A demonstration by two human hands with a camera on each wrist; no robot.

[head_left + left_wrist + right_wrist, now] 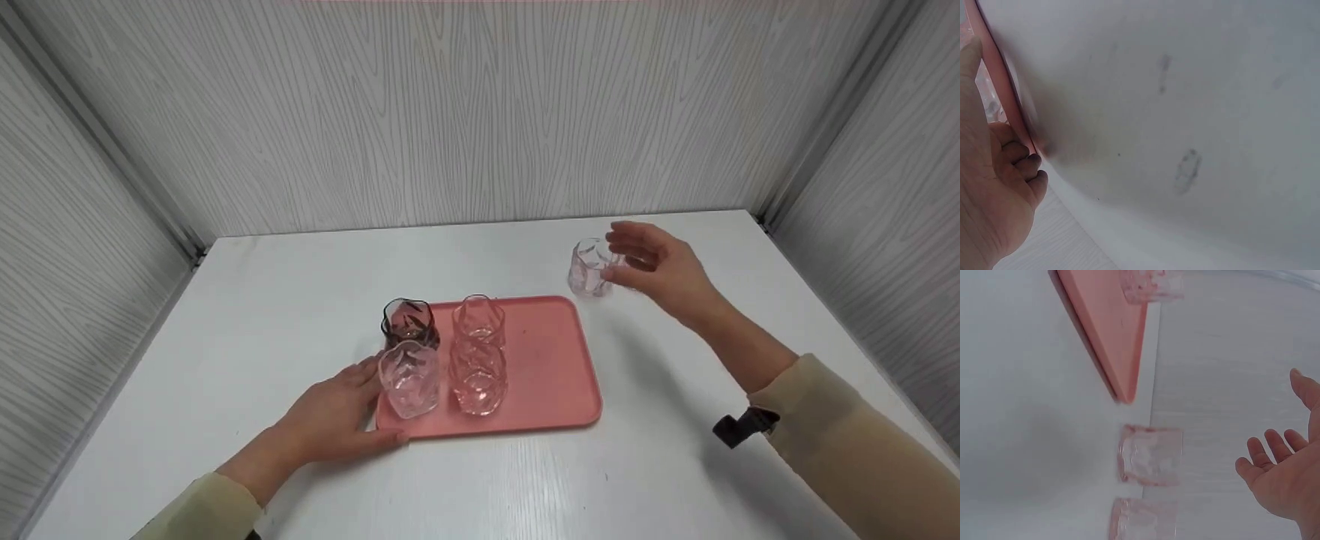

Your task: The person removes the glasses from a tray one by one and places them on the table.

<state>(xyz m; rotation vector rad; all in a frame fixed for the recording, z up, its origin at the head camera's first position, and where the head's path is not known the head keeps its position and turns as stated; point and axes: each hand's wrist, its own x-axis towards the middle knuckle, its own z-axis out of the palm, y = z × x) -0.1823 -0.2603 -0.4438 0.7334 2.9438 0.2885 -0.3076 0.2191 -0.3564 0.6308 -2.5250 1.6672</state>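
Note:
On the pink tray (551,367) stand a smoky dark glass (409,322), a clear glass (409,382) in front of it, and two more clear glasses to their right, one rear (478,319) and one front (478,382). My left hand (337,412) holds the tray's front left corner, its thumb (970,59) on the rim and its fingers curled at the side. Beyond the tray's far right corner, my right hand (660,270) is raised with relaxed fingers, holding nothing. Near it a clear glass (589,270) stands on the table; another glass (1145,520) beside that one is mostly hidden in the head view.
The white table (247,315) lies under everything. Wood-grain panels enclose it: a back wall (450,112), a left wall (67,225) and a right wall (885,187).

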